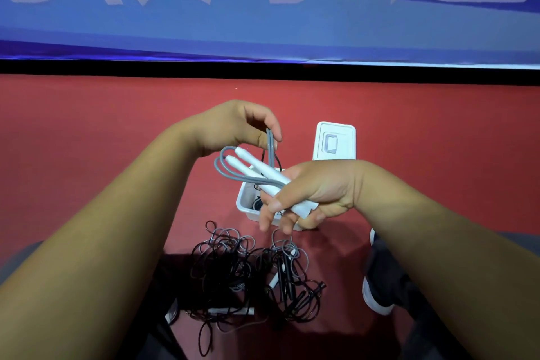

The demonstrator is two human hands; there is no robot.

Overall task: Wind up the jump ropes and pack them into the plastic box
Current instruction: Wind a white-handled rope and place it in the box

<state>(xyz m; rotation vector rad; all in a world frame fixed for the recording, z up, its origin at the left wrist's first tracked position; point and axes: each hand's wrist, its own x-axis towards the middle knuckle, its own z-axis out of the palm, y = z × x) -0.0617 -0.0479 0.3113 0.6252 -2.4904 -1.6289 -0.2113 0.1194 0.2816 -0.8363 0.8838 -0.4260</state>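
My right hand grips the two white handles of a grey jump rope, side by side and pointing up to the left. My left hand pinches the rope's grey cord above the handles, where it loops round them. Both hands hover over the white plastic box on the red floor; something dark lies inside it, mostly hidden by my right hand. A tangled heap of black and grey jump ropes with white and black handles lies on the floor nearer to me.
The box's white lid lies flat just behind the box. My dark shoe with a white sole rests at the right of the heap. A black strip and a blue banner close off the red floor at the back.
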